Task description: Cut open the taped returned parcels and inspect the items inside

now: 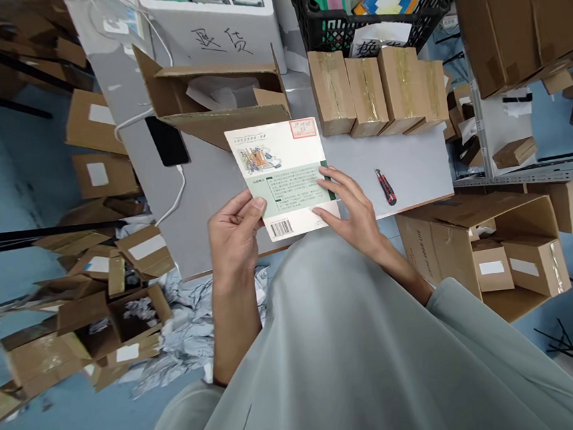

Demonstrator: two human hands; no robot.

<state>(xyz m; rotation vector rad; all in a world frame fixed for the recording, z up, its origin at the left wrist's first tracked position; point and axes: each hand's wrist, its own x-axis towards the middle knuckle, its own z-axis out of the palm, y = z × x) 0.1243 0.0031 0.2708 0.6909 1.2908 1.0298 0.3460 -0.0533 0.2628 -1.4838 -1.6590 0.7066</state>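
Note:
A thin book [289, 188] with a white and pale green back cover is held up over the table's front edge. The cover shows a small coloured drawing, a barcode and a red-framed label. My left hand [235, 229] grips its lower left edge, thumb on the cover and the other fingers behind. At the right edge, my right hand [348, 206] has its thumb and two fingertips spread apart on the cover; its other fingers are hidden. Just behind the book stands an open cardboard box [228, 121] with whitish wrapping inside. A red and black box cutter [386, 187] lies to the right.
Several small taped boxes [332, 94] line the table's back right, before a black crate [320, 31] of books. A white foam box [215, 34] stands at the back. A phone [167, 140] with a cable lies left. A large open carton [434, 249] stands right; boxes and crumpled paper [190, 324] lie left.

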